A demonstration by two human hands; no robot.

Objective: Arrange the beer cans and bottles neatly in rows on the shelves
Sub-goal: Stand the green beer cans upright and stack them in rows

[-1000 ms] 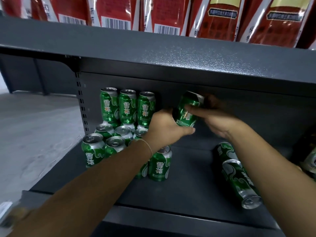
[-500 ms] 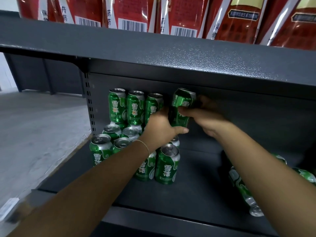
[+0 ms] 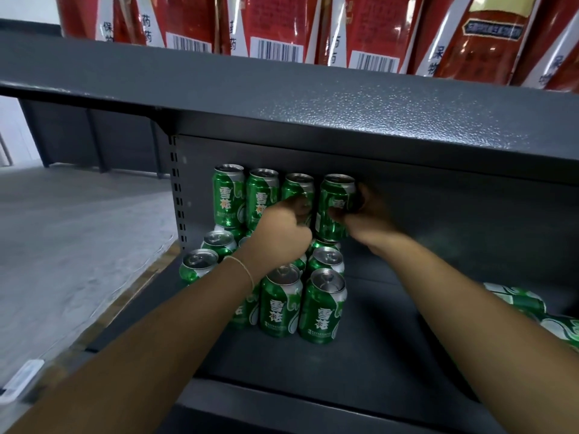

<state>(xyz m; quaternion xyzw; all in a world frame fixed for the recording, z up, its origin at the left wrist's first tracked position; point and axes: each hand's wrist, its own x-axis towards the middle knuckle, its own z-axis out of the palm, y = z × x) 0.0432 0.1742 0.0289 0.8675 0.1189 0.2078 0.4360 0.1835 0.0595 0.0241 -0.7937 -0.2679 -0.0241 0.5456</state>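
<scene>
Several green beer cans stand in rows at the left of the dark grey shelf (image 3: 391, 349), with a second layer stacked on top at the back. My right hand (image 3: 366, 217) grips a green can (image 3: 333, 208) upright at the right end of that upper row, beside three stacked cans (image 3: 261, 198). My left hand (image 3: 282, 236) is curled against the same can's left side and the neighbouring can. Two front cans (image 3: 300, 305) stand upright below my hands. More green cans (image 3: 526, 308) lie on their sides at the right, partly hidden by my right forearm.
The upper shelf board (image 3: 313, 101) hangs low over the cans and carries red packaged goods (image 3: 369, 26). The perforated upright (image 3: 175, 189) bounds the shelf on the left, with grey concrete floor (image 3: 72, 233) beyond it.
Both hands have moved the tilted can left and set it upright at the end of the upper back row. The view has shifted right and closer.
</scene>
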